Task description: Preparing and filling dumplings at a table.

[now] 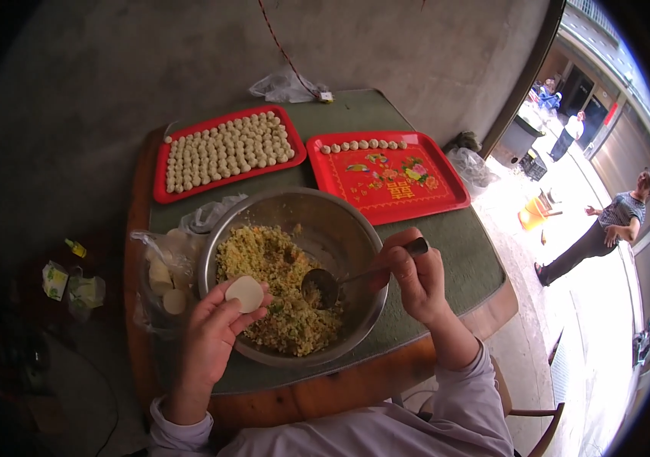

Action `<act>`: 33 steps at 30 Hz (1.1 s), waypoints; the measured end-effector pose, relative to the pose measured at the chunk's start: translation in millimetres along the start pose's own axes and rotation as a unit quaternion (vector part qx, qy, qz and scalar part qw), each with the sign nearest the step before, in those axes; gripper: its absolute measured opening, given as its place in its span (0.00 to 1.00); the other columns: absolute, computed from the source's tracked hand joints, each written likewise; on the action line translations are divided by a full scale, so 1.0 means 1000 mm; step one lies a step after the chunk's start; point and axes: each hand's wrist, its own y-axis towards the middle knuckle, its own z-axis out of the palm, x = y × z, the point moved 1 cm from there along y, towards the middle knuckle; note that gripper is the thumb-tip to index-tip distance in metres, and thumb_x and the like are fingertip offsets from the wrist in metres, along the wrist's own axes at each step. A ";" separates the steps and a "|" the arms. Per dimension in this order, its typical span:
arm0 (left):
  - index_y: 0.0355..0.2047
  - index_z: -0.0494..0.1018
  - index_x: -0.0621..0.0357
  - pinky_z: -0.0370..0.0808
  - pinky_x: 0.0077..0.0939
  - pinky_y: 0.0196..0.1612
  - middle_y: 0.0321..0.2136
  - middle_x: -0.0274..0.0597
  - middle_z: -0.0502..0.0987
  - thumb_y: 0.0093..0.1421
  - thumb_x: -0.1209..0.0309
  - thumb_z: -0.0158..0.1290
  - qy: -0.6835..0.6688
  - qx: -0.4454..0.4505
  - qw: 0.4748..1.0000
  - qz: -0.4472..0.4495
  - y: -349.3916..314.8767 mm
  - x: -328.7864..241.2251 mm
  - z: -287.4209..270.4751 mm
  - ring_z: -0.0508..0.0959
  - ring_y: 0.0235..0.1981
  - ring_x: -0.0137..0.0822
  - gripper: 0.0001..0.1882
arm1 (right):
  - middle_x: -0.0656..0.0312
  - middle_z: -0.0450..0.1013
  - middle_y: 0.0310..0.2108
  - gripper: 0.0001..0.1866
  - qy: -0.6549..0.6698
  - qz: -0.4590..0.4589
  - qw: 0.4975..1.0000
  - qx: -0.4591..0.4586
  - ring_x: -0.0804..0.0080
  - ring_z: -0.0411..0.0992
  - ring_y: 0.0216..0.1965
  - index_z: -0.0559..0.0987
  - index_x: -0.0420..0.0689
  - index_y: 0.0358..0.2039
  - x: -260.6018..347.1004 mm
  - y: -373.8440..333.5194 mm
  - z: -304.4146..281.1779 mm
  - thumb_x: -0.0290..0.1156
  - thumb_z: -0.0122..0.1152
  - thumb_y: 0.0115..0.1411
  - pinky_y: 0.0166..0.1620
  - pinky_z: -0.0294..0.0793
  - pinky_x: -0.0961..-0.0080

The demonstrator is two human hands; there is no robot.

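My left hand holds a round, pale dough wrapper between thumb and fingers, over the near left rim of a large steel bowl. Chopped yellow-green filling with orange bits covers the left and near part of the bowl's bottom. My right hand is closed round the handle of a metal spoon, whose bowl end rests in the filling. Left of the steel bowl, a clear plastic bag contains stacks of more round wrappers.
Behind the bowl, a red tray carries rows of small dumplings; a floral red tray has one row along its far edge. Plastic bags lie by the wall. At right, people stand outside near an orange bucket.
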 end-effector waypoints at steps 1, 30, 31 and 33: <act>0.55 0.62 0.70 0.74 0.31 0.51 0.49 0.55 0.72 0.63 0.77 0.40 0.003 0.016 1.000 -0.013 0.001 0.001 0.002 0.75 0.49 0.44 0.20 | 0.64 0.72 0.23 0.11 0.000 -0.001 1.000 0.000 0.79 0.74 0.23 0.69 0.38 0.36 0.000 0.000 -0.001 0.34 0.43 0.69 0.27 0.72 0.81; 0.52 0.65 0.71 0.72 0.32 0.57 0.48 0.53 0.73 0.68 0.70 0.40 -0.081 0.070 0.987 -0.117 0.022 0.005 0.033 0.75 0.50 0.43 0.17 | 0.62 0.72 0.28 0.17 -0.155 -0.297 0.937 0.094 0.68 0.73 0.24 0.75 0.45 0.41 -0.002 -0.016 0.005 0.24 0.65 0.50 0.21 0.72 0.74; 0.52 0.65 0.71 0.72 0.32 0.56 0.48 0.53 0.73 0.68 0.70 0.40 -0.082 0.070 0.987 -0.119 0.022 0.006 0.033 0.75 0.50 0.43 0.18 | 0.62 0.72 0.29 0.16 -0.157 -0.300 0.936 0.095 0.68 0.73 0.25 0.75 0.45 0.42 -0.002 -0.017 0.004 0.24 0.64 0.50 0.21 0.72 0.74; 0.52 0.64 0.71 0.72 0.32 0.56 0.48 0.53 0.73 0.68 0.70 0.41 -0.084 0.068 0.986 -0.124 0.022 0.007 0.033 0.75 0.50 0.43 0.18 | 0.62 0.72 0.30 0.16 -0.158 -0.301 0.936 0.095 0.69 0.74 0.25 0.75 0.45 0.42 -0.003 -0.018 0.005 0.24 0.63 0.51 0.21 0.72 0.74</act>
